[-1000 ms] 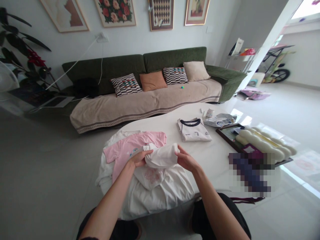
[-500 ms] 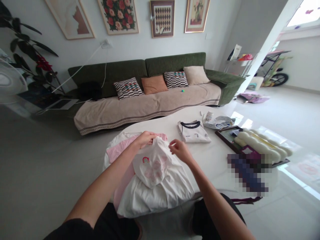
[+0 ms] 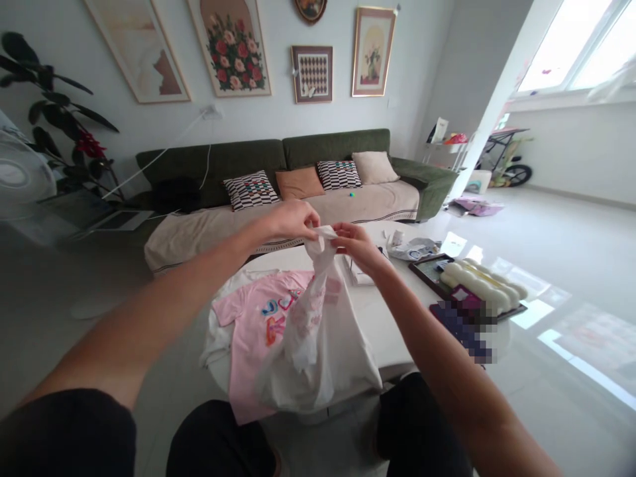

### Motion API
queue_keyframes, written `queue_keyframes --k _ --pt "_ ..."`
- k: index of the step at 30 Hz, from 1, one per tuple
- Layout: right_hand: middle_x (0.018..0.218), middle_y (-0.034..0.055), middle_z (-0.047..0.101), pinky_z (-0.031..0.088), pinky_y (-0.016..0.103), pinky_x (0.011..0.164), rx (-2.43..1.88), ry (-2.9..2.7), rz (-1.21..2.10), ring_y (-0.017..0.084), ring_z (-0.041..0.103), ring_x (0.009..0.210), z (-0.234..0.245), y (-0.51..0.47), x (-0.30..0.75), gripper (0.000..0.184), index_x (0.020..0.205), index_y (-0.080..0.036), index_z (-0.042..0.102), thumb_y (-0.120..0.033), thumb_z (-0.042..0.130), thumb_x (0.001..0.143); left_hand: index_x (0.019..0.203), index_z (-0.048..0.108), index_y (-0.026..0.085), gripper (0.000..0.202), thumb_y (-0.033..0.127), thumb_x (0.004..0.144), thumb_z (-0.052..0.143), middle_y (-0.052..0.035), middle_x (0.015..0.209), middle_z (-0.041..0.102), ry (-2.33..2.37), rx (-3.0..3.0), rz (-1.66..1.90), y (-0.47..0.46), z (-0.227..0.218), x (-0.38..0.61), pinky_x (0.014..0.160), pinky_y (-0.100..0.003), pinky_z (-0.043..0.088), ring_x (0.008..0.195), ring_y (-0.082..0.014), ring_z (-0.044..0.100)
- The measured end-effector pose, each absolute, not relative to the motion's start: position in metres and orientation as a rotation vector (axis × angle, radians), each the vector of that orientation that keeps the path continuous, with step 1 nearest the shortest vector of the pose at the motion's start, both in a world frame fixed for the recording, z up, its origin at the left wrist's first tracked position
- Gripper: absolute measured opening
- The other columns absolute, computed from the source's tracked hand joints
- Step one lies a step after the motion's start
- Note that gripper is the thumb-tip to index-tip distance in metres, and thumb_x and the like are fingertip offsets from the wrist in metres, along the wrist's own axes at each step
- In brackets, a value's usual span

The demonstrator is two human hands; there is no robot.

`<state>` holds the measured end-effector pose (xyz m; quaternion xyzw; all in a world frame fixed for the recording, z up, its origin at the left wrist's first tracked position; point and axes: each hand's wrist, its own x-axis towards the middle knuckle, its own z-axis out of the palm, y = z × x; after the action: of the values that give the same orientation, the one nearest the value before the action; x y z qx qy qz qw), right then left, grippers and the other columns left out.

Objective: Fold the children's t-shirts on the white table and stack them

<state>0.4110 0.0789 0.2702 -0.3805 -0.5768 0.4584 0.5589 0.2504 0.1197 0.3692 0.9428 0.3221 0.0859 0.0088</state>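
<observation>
My left hand (image 3: pixel 298 222) and my right hand (image 3: pixel 354 244) are both closed on the upper edge of a white garment (image 3: pixel 318 318), close together above the table. The cloth hangs down from them in folds, and a faint pink print shows on its front. Its lower part spreads over the table's near edge. Under and left of it lies a pink T-shirt (image 3: pixel 248 311) with colourful lettering. More white cloth (image 3: pixel 216 338) shows beneath the pink shirt. Behind my right wrist sits a folded white shirt (image 3: pixel 358 273), partly hidden by my arm.
The white table (image 3: pixel 377 318) has a dark tray (image 3: pixel 422 271) with a cream puffy item (image 3: pixel 479 285) on its right side. A crumpled plastic bag (image 3: pixel 415 248) lies behind the tray. Beyond the table stands a green sofa (image 3: pixel 338 142) with cushions. A fan (image 3: pixel 22 175) is at the left.
Both hands have risen, lifting the white garment by its edge, and my right hand has closed on it. More of the pink T-shirt's lettering is uncovered. The camera view has tilted up.
</observation>
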Motion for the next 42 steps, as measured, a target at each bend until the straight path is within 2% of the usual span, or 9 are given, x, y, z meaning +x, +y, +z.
queue_keyframes --k 4,8,10,15,19,27,34,37,42 --pt "0.071 -0.0013 0.058 0.044 0.024 0.059 -0.993 -1.536 0.718 0.010 0.054 0.063 0.321 0.077 0.433 0.023 0.080 -0.017 0.053 -0.024 0.061 0.060 0.074 0.066 0.014 0.023 0.031 0.062 0.055 -0.0007 0.065 0.061 1.083 2.917 0.408 0.126 0.404 0.272 0.059 -0.021 0.037 0.064 -0.0128 0.054" --pt "0.079 0.0014 0.059 0.043 0.023 0.061 -0.994 -1.753 0.188 0.010 0.055 0.065 0.344 0.054 0.427 0.016 0.087 -0.016 0.056 -0.025 0.048 0.076 0.070 0.064 0.012 0.024 0.030 0.068 0.048 -0.0023 0.059 0.058 1.305 2.693 0.757 0.132 0.418 0.300 0.057 -0.022 0.038 0.060 -0.0129 0.053" --pt "0.085 0.0031 0.060 0.043 0.024 0.064 -1.026 -2.022 0.091 0.011 0.057 0.066 0.342 0.045 0.421 0.023 0.098 -0.017 0.055 -0.023 0.044 0.079 0.065 0.063 0.012 0.024 0.030 0.069 0.048 -0.0033 0.057 0.057 1.387 2.625 0.866 0.137 0.423 0.312 0.058 -0.024 0.039 0.061 -0.0141 0.054" --pt "0.102 0.0138 0.058 0.043 0.029 0.067 -1.408 -2.437 -0.291 0.024 0.058 0.087 0.320 0.048 0.418 0.054 0.120 -0.013 0.043 -0.025 0.060 0.070 0.067 0.062 0.010 0.024 0.027 0.071 0.046 -0.0052 0.062 0.059 1.474 2.558 0.950 0.151 0.430 0.326 0.062 -0.027 0.041 0.069 -0.0169 0.057" --pt "0.096 0.0133 0.061 0.041 0.030 0.062 -1.563 -2.442 -0.405 0.026 0.059 0.085 0.309 0.056 0.422 0.057 0.120 -0.013 0.043 -0.040 0.058 0.072 0.070 0.063 0.009 0.024 0.025 0.071 0.045 -0.0080 0.063 0.061 1.536 2.450 0.959 0.156 0.431 0.331 0.063 -0.027 0.043 0.067 -0.0171 0.058" --pt "0.076 0.0072 0.066 0.038 0.024 0.059 -1.758 -2.358 -0.041 0.019 0.060 0.072 0.299 0.073 0.458 0.046 0.079 -0.017 0.064 -0.061 0.049 0.071 0.076 0.064 0.012 0.022 0.024 0.065 0.051 -0.0101 0.076 0.065 1.831 2.401 1.125 0.178 0.423 0.296 0.075 -0.026 0.044 0.085 -0.0223 0.059" --pt "0.057 -0.0012 0.059 0.042 0.024 0.058 -1.546 -2.088 0.110 0.013 0.056 0.058 0.353 0.098 0.517 0.018 0.080 -0.016 0.064 -0.029 0.056 0.071 0.069 0.065 0.017 0.022 0.037 0.062 0.059 -0.0016 0.057 0.062 1.769 2.392 0.739 0.188 0.419 0.244 0.062 -0.022 0.046 0.062 -0.0164 0.062" --pt "0.058 -0.0017 0.059 0.045 0.026 0.055 -1.407 -2.073 0.432 0.012 0.054 0.054 0.372 0.103 0.525 0.011 0.076 -0.017 0.062 -0.023 0.061 0.066 0.070 0.065 0.018 0.028 0.043 0.059 0.063 -0.0022 0.062 0.063 1.550 2.531 0.571 0.184 0.426 0.229 0.062 -0.022 0.044 0.065 -0.0155 0.062" --pt "0.063 0.0015 0.059 0.048 0.032 0.057 -1.175 -1.979 0.760 0.013 0.055 0.059 0.386 0.101 0.529 0.008 0.065 -0.018 0.057 -0.022 0.063 0.064 0.081 0.063 0.018 0.030 0.034 0.056 0.064 -0.0021 0.073 0.065 1.355 2.837 0.484 0.174 0.423 0.211 0.063 -0.022 0.042 0.071 -0.0159 0.060"
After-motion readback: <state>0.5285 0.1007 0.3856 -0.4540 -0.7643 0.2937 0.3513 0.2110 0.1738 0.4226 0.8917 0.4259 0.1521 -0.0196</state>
